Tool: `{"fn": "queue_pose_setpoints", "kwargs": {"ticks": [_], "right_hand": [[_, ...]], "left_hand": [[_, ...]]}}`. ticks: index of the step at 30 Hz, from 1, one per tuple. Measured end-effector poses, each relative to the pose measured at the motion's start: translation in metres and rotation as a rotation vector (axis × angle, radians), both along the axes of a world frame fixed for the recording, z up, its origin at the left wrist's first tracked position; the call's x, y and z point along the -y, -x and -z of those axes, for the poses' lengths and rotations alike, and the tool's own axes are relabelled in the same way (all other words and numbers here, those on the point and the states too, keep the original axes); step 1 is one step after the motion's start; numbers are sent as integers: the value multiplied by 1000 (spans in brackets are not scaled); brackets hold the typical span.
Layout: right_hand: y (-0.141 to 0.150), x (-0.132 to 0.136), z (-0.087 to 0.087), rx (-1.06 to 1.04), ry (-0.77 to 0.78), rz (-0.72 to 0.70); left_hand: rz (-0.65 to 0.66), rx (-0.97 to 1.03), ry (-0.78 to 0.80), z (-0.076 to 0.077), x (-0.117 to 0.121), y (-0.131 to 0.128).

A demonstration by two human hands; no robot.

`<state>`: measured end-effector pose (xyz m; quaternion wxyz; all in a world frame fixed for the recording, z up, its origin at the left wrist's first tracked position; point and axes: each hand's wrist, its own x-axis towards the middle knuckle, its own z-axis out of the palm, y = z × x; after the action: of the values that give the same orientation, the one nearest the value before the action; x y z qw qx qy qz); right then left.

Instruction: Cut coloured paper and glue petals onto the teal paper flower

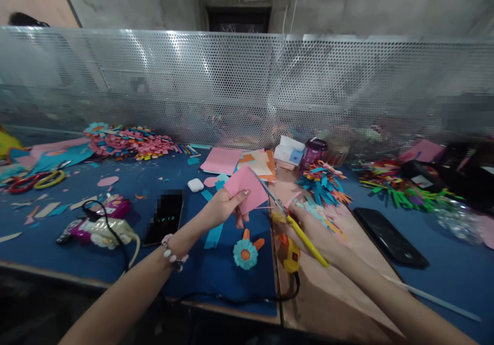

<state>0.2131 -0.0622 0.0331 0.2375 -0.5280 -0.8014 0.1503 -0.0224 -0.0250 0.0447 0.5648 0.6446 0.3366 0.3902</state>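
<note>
A square of pink paper point(250, 188) is pinched in my left hand point(227, 206), held above the table. My right hand point(303, 221) grips yellow-handled scissors point(306, 239), whose blades lie along the paper's right edge. Whether the blades are parted I cannot tell. Below the paper lies a light-blue paper flower point(245, 255) with an orange centre and orange petals or leaves. Under my right forearm sits a yellow glue gun point(291, 255) with a black cord. A blue paper strip point(214, 236) rests beside my left wrist.
Pink sheets point(222, 160) and orange-and-cream paper point(262, 164) lie behind my hands. A lit phone point(165, 216) and a heap of paper flowers point(131, 141) are leftward; a dark phone point(389, 236) is rightward. A perforated metal screen point(231, 87) bounds the table's back.
</note>
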Motion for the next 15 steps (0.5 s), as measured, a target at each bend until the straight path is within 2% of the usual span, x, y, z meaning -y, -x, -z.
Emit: {"fn": "queue_pose_setpoints", "kwargs": {"ticks": [4,11,15], "right_hand": [[2,0,-1,-3,20,3],[7,-5,7,3,-67,64],[10,-6,7,22,-56,79]], "left_hand": [[34,-32,4,2,1,-1],[45,-16,18,2,2,0],[47,-3,34,3,2,-2]]}}
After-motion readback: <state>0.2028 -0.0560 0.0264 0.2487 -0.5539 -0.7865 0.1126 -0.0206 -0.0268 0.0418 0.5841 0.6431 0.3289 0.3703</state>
